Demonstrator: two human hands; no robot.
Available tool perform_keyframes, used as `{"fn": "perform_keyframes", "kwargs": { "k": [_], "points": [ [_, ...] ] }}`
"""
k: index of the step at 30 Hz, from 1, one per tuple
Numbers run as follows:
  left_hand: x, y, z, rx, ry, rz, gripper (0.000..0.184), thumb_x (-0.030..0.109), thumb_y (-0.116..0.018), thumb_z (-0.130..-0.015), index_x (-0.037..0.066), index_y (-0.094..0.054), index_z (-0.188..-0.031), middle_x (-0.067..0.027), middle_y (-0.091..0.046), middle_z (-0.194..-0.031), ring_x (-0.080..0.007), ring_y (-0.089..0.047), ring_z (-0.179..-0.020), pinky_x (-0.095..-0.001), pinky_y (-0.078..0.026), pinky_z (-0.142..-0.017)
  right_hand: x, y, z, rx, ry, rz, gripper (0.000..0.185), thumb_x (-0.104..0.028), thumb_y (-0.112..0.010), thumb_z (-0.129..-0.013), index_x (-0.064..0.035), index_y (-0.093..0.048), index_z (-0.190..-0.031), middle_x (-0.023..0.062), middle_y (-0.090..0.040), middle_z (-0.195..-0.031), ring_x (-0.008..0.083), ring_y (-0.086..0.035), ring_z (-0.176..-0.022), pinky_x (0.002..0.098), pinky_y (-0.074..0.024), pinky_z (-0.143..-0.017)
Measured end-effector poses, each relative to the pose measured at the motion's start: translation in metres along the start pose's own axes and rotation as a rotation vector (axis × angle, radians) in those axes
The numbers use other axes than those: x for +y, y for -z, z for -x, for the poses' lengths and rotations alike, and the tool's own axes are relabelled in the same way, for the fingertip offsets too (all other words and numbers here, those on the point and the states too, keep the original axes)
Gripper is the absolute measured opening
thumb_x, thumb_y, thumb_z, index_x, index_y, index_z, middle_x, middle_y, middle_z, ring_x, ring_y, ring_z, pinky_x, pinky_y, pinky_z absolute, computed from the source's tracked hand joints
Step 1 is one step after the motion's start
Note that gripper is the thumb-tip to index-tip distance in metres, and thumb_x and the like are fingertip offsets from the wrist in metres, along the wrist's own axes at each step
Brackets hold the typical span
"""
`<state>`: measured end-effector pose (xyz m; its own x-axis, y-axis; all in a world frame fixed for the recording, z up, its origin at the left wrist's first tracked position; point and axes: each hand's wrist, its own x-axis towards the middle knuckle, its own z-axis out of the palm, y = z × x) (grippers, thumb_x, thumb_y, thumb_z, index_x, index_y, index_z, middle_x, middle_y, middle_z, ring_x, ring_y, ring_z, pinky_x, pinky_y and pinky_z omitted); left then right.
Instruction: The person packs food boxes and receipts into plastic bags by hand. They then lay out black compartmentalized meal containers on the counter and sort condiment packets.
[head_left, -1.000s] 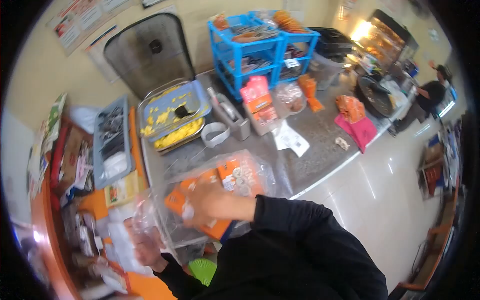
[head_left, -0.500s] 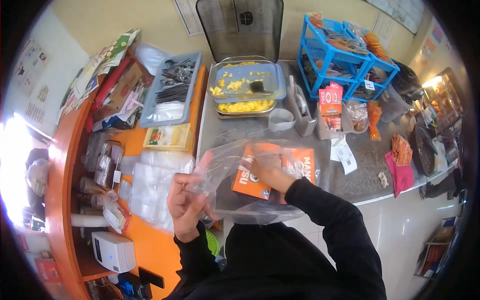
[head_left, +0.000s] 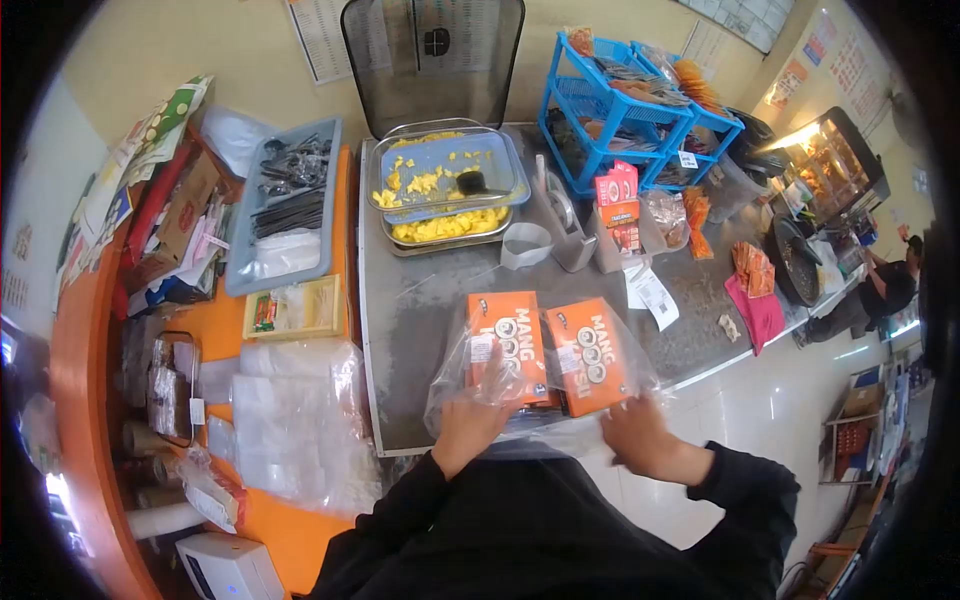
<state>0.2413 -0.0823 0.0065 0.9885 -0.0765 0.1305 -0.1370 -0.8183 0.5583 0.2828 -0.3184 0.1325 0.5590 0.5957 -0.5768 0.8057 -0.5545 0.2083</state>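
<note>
One clear bag point(head_left: 449, 386): I'd handle it evenly from both sides, keeping it level. Left hand point(head_left: 470, 430): fingers extended over the bag; whether pinching, I cannot tell. Left box point(head_left: 507, 338) and right box point(head_left: 588, 358): orange, white-lettered, side by side inside the bag on the grey table point(head_left: 410, 345). Right hand point(head_left: 643, 437): curled by the bag's edge, blurred; grip, cannot tell.

Right hand point(head_left: 648, 440) blurry, white box point(head_left: 232, 570) cut off at the bottom edge
</note>
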Motion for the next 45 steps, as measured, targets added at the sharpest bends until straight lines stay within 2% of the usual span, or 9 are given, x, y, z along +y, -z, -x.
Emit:
{"fn": "perform_keyframes", "kwargs": {
  "k": [3,7,12,21,28,31,39,42,45],
  "points": [
    [0.000,0.009,-0.010,0.001,-0.138,0.114,0.040,0.033,-0.067,-0.088,0.006,-0.064,-0.118,-0.0182,-0.062,-0.120,-0.0315,-0.068,-0.072,-0.0416,-0.052,-0.059,0.030,0.024,0.042,0.288,0.131,0.001,0.010,-0.017,-0.069,-0.071,-0.0077,-0.067,-0.073,0.0085,-0.060,-0.087,0.0262,-0.059,-0.093,0.0463,-0.0416,-0.088],
    [0.008,0.108,-0.041,0.086,-0.173,0.676,0.024,0.018,-0.055,-0.098,0.005,-0.064,-0.115,-0.0116,-0.066,-0.115,-0.0208,-0.069,-0.069,-0.0348,-0.051,-0.056,0.060,0.103,0.058,0.839,-0.031,0.028,0.006,-0.011,-0.061,-0.069,-0.0076,-0.064,-0.072,0.0060,-0.054,-0.079,0.0253,-0.054,-0.086,0.0427,-0.0431,-0.083],
    [0.043,0.200,-0.063,0.310,-0.031,0.893,0.019,0.015,-0.052,-0.100,-0.001,-0.061,-0.105,-0.0050,-0.064,-0.082,-0.0094,-0.065,-0.060,-0.0209,-0.048,-0.050,0.087,0.147,0.041,0.948,-0.219,0.012,0.008,-0.007,-0.062,-0.067,-0.0072,-0.066,-0.074,0.0088,-0.052,-0.078,0.0278,-0.053,-0.083,0.0431,-0.0412,-0.081],
    [0.009,0.221,0.010,0.462,-0.315,0.629,0.023,0.003,-0.067,-0.088,-0.003,-0.064,-0.110,-0.0218,-0.067,-0.102,-0.0258,-0.071,-0.079,-0.0338,-0.056,-0.064,0.067,0.229,0.014,0.234,0.616,-0.287,0.018,-0.021,-0.078,-0.073,-0.0139,-0.073,-0.089,0.0027,-0.063,-0.069,0.0211,-0.059,-0.066,0.0313,-0.0401,-0.070],
    [-0.032,0.243,0.046,0.264,-0.589,0.333,0.019,0.013,-0.061,-0.092,-0.005,-0.067,-0.095,-0.0234,-0.067,-0.100,-0.0305,-0.068,-0.078,-0.0362,-0.055,-0.067,-0.038,0.340,-0.282,0.474,0.908,-0.592,0.014,-0.018,-0.068,-0.083,-0.0053,-0.070,-0.087,0.0136,-0.068,-0.075,0.0284,-0.067,-0.069,0.0385,-0.0511,-0.062],
    [-0.058,0.264,0.051,0.629,-0.635,-0.016,0.018,0.016,-0.063,-0.089,-0.001,-0.067,-0.094,-0.0193,-0.068,-0.087,-0.0296,-0.067,-0.077,-0.0363,-0.054,-0.063,-0.114,0.286,-0.492,0.591,0.875,-0.343,0.022,-0.021,-0.074,-0.081,-0.0059,-0.068,-0.096,0.0118,-0.069,-0.085,0.0266,-0.068,-0.080,0.0375,-0.0532,-0.070],
    [-0.197,0.291,0.077,0.802,-0.069,0.314,0.031,0.020,-0.051,-0.098,-0.002,-0.068,-0.085,-0.0127,-0.066,-0.078,-0.0254,-0.066,-0.074,-0.0346,-0.050,-0.057,-0.157,0.222,-0.590,1.017,0.616,-0.042,0.016,-0.013,-0.068,-0.074,-0.0111,-0.065,-0.089,0.0073,-0.059,-0.088,0.0239,-0.061,-0.092,0.0386,-0.0549,-0.071],
    [-0.264,0.292,0.011,0.749,0.452,0.266,0.020,0.018,-0.062,-0.091,0.002,-0.068,-0.081,-0.0094,-0.066,-0.077,-0.0298,-0.064,-0.069,-0.0382,-0.050,-0.064,-0.149,0.220,-0.591,0.923,0.595,-0.137,0.012,-0.009,-0.062,-0.079,-0.0129,-0.066,-0.089,0.0056,-0.061,-0.090,0.0224,-0.061,-0.093,0.0383,-0.0548,-0.071],
    [-0.363,0.254,-0.050,0.725,0.191,-0.060,0.017,0.018,-0.068,-0.086,0.001,-0.066,-0.089,-0.0112,-0.067,-0.082,-0.0368,-0.063,-0.074,-0.0429,-0.050,-0.070,-0.146,0.240,-0.564,0.923,0.623,-0.340,0.011,-0.011,-0.058,-0.084,-0.0123,-0.068,-0.091,0.0051,-0.063,-0.091,0.0237,-0.062,-0.091,0.0395,-0.0538,-0.071]
  ]
}}
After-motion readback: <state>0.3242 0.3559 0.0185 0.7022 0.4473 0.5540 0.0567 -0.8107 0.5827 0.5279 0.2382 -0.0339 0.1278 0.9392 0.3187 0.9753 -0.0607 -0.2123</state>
